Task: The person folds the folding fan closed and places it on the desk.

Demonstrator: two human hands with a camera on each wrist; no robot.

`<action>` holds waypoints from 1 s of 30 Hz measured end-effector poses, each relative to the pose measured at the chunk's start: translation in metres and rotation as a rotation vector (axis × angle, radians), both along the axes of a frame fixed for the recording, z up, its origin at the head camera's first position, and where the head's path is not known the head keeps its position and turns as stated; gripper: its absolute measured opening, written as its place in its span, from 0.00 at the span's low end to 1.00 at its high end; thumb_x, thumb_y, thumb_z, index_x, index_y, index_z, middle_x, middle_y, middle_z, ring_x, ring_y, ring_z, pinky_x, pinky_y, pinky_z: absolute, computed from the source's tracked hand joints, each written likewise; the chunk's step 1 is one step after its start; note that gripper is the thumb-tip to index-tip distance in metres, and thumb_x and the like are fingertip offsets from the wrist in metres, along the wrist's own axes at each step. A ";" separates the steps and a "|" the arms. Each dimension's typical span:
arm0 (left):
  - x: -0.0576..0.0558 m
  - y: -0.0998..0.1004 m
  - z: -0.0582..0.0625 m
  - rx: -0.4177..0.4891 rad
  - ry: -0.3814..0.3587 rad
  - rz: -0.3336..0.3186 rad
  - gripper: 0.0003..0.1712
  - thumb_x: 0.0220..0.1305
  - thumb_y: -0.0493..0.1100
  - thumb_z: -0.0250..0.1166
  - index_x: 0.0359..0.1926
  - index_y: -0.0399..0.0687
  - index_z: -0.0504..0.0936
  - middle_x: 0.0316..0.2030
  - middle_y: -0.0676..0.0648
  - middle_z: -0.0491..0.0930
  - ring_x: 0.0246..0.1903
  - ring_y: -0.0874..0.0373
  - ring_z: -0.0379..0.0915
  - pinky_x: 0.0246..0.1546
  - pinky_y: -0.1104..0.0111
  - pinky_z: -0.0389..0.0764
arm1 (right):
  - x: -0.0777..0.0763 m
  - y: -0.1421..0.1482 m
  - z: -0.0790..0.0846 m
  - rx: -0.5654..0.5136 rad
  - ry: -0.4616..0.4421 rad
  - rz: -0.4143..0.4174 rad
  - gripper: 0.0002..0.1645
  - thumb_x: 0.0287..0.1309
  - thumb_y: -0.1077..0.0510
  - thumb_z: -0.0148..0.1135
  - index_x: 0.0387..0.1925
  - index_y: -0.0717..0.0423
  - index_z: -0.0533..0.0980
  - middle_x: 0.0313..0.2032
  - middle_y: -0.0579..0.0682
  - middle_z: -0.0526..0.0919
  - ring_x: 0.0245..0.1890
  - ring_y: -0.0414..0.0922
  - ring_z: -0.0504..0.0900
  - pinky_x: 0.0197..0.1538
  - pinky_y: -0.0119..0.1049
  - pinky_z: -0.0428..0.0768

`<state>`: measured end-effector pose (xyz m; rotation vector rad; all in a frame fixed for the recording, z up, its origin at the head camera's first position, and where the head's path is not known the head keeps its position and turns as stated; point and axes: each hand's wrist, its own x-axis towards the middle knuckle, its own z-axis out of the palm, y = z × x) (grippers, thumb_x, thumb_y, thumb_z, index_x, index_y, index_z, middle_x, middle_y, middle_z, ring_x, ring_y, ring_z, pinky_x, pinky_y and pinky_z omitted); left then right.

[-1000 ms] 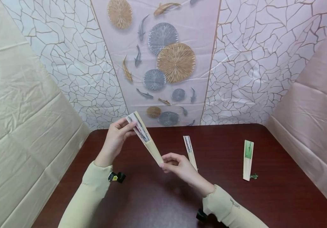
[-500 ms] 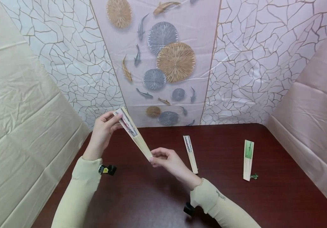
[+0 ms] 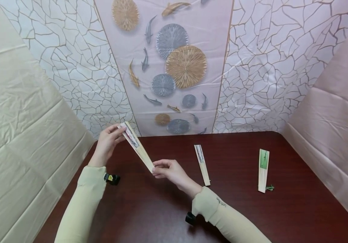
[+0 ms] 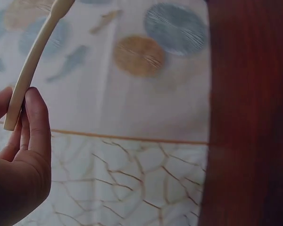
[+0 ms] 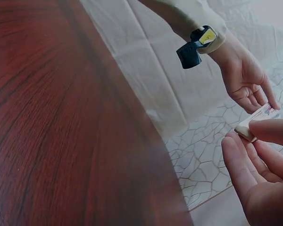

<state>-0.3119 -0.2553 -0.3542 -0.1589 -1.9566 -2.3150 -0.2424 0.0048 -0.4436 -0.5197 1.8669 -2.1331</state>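
A folded hand fan [image 3: 137, 147] slants in the air over the left part of the table, its pale slats toward the lower right. My left hand [image 3: 106, 143] pinches its printed upper end between thumb and fingers. At the narrow lower end, my right hand [image 3: 171, 172] pinches the slats. The left wrist view shows the fan edge-on [image 4: 33, 66] between the fingers of the left hand [image 4: 28, 155]. In the right wrist view the fan's narrow end [image 5: 245, 131] sits at the fingertips of the right hand [image 5: 264, 165].
Another folded fan [image 3: 202, 165] with a grey print lies on the dark red table [image 3: 231, 209] right of my hands. Further right lies a folded green fan [image 3: 263, 170] with a green tassel [image 3: 270, 188]. A patterned cloth [image 3: 253, 67] hangs behind the table.
Both hands have carried the fan to the left; it rose slightly, then came down a little. The two fans on the table have stayed put.
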 end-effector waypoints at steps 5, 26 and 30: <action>-0.015 -0.009 -0.019 -0.068 -0.058 0.022 0.13 0.68 0.41 0.68 0.50 0.41 0.79 0.35 0.53 0.82 0.33 0.62 0.79 0.39 0.72 0.85 | -0.005 -0.005 -0.007 0.008 -0.018 0.000 0.19 0.63 0.71 0.63 0.53 0.78 0.76 0.39 0.66 0.86 0.36 0.46 0.87 0.47 0.45 0.87; -0.038 -0.022 -0.081 -0.282 -0.213 0.068 0.31 0.72 0.43 0.64 0.67 0.28 0.69 0.37 0.53 0.80 0.33 0.66 0.78 0.50 0.66 0.84 | -0.020 -0.016 -0.036 0.163 -0.131 0.070 0.16 0.61 0.72 0.64 0.51 0.75 0.78 0.37 0.63 0.87 0.33 0.44 0.86 0.45 0.45 0.87; -0.039 -0.023 -0.089 -0.274 -0.275 0.065 0.29 0.73 0.42 0.63 0.67 0.28 0.69 0.38 0.53 0.80 0.34 0.66 0.78 0.56 0.60 0.81 | -0.021 -0.016 -0.041 0.187 -0.147 0.069 0.15 0.61 0.72 0.64 0.50 0.75 0.78 0.37 0.63 0.87 0.34 0.45 0.86 0.44 0.43 0.88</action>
